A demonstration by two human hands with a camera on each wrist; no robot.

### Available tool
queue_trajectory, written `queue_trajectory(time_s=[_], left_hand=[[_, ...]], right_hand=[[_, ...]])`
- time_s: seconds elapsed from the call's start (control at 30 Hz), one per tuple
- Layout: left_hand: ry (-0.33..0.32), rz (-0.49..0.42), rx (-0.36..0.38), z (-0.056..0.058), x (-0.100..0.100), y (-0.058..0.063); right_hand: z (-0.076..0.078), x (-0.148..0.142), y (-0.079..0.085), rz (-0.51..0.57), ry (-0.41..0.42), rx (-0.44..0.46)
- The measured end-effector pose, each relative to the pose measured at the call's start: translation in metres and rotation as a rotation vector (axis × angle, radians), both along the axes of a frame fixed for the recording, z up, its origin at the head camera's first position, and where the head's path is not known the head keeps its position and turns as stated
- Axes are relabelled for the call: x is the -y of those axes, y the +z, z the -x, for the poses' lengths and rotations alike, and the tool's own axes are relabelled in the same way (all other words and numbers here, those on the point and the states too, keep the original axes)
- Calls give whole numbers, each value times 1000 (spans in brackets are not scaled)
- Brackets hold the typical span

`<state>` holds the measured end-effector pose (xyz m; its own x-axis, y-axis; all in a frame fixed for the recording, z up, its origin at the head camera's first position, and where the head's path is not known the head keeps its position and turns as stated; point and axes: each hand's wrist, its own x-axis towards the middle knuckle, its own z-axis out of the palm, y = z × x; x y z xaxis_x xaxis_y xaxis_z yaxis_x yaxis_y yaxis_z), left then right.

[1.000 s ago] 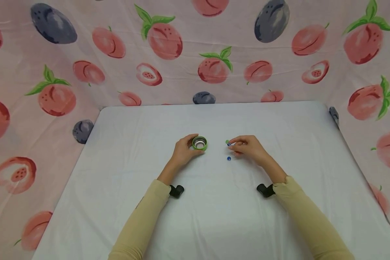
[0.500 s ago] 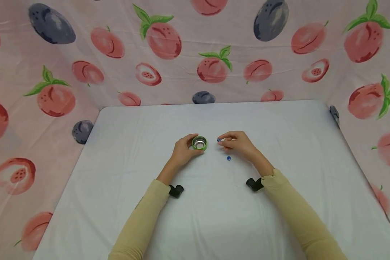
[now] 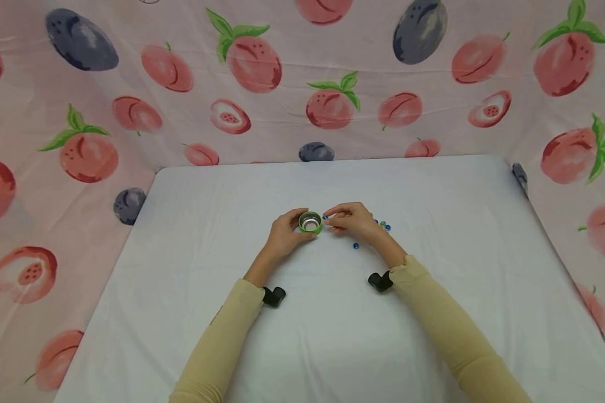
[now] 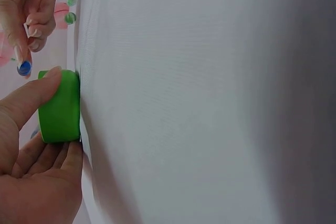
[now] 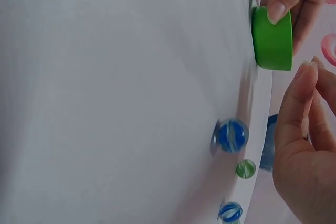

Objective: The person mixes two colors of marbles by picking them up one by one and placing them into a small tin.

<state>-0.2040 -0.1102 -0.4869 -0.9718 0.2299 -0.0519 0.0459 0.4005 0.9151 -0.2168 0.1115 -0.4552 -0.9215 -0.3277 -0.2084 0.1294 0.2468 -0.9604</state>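
Observation:
A small round green bowl (image 3: 310, 222) with a silvery inside stands on the white table. My left hand (image 3: 284, 232) grips it, thumb on the near side and fingers round the far side. Between thumb and fingertips my right hand (image 3: 355, 220) pinches a blue glass marble (image 4: 24, 68), just right of the bowl's rim and raised above the table. The right wrist view shows these fingertips close to the bowl, with the marble hidden behind them. Below the right hand in the head view, another blue marble (image 3: 355, 245) lies on the cloth.
Several more marbles lie right of my right hand, among them a green marble (image 5: 245, 169) and a blue marble (image 5: 230, 212). A white cloth (image 3: 302, 336) covers the table. Pink fruit-print fabric (image 3: 282, 140) hangs behind it and along both sides.
My right hand has picked up the blue marble and carried it left to the bowl's rim. Marbles earlier hidden by that hand now show beside its wrist. The left hand and bowl have stayed put.

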Motion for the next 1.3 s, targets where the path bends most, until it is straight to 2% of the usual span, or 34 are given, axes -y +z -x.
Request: queue_trajectory(time_s=[0.37, 0.8, 1.07, 1.3], left_hand=[[-7, 9, -20, 1, 0, -1], [-14, 48, -13, 2, -1, 4], [-35, 83, -20, 2, 0, 7], [-42, 96, -28, 2, 0, 8]], right_hand=[[4, 10, -8, 97, 0, 43], [3, 18, -13, 129, -11, 78], [3, 18, -15, 137, 1, 72], [-2, 15, -11, 83, -13, 48]])
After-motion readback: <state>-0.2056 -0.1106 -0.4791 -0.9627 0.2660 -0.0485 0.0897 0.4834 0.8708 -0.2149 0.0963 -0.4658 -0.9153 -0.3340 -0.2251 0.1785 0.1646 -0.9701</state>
